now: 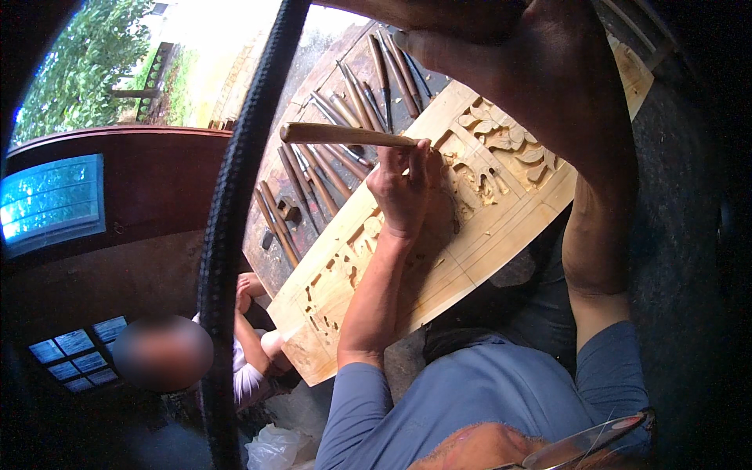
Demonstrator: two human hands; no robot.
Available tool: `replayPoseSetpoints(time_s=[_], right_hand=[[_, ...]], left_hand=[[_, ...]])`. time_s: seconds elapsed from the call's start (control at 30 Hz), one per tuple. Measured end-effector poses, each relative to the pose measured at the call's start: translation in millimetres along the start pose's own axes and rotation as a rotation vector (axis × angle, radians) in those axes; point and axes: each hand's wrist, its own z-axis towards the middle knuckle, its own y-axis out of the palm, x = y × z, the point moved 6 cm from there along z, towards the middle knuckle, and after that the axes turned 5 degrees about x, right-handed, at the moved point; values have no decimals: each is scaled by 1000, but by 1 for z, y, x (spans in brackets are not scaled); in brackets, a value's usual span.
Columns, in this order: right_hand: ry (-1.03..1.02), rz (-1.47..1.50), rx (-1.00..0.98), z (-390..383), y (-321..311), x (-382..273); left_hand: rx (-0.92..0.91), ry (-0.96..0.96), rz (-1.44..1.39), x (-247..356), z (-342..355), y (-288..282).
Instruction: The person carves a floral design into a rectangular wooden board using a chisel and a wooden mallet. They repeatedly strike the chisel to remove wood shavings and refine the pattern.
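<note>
My left hand (403, 188) is closed around a carving chisel (345, 135) at the middle of a long pale wooden board (470, 254). The chisel's wooden handle sticks out of the fist to the left; its blade is hidden by the fingers. Leaf shapes (513, 137) are carved in relief toward the board's far right end, and small cut recesses (325, 286) run along its left part. Raised close in front of the view, my right hand (486, 47) is dark and partly cut off by the top edge. Its fingers look curled, but what they hold cannot be made out.
Several wooden-handled carving tools (317, 176) lie on the dark worktable (270, 164) beyond the board. Another person (251, 352) sits at the left, near the board's end. A black cable (247, 172) crosses the view. A clear plastic bag (274, 446) lies at lower left.
</note>
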Motion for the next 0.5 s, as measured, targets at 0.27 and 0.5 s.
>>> replayPoseSetpoints(time_s=[0.27, 0.5], right_hand=[[-362, -90, 135, 17, 4, -12], [-525, -430, 60, 25, 30, -29]], left_hand=[[-14, 56, 77, 11, 5, 3], [-18, 85, 78, 6, 3, 0]])
